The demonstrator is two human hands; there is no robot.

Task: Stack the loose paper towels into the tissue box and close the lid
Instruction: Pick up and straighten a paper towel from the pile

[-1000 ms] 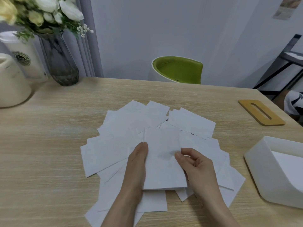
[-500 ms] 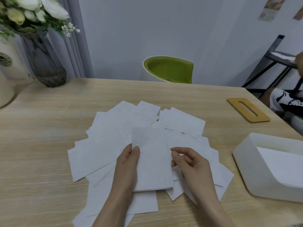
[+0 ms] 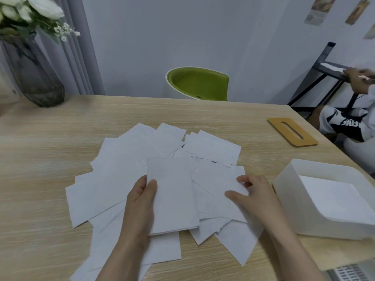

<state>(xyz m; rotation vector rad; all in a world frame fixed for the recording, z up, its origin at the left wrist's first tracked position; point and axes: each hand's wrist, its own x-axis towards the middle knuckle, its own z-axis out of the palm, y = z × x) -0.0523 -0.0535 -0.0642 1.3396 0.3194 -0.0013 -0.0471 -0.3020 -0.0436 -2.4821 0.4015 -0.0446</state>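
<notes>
Several loose white paper towels (image 3: 125,163) lie fanned out across the middle of the wooden table (image 3: 40,138). My left hand (image 3: 140,201) grips a small stack of towels (image 3: 172,195) by its left edge, just above the pile. My right hand (image 3: 251,193) rests further right on another towel (image 3: 215,185), thumb and fingers pinching its edge. The white tissue box (image 3: 292,197) stands open at the right with some towels (image 3: 336,197) inside. Its wooden lid (image 3: 292,131) with a slot lies flat at the far right of the table.
A dark glass vase (image 3: 34,78) of white flowers stands at the back left. A green chair (image 3: 197,84) sits behind the far table edge. Another person's hand (image 3: 357,78) and clothing show at the right, by a black shelf frame (image 3: 324,63).
My right hand let go of the held stack and moved right onto another towel. My left hand keeps the stack. The view has shifted to the right.
</notes>
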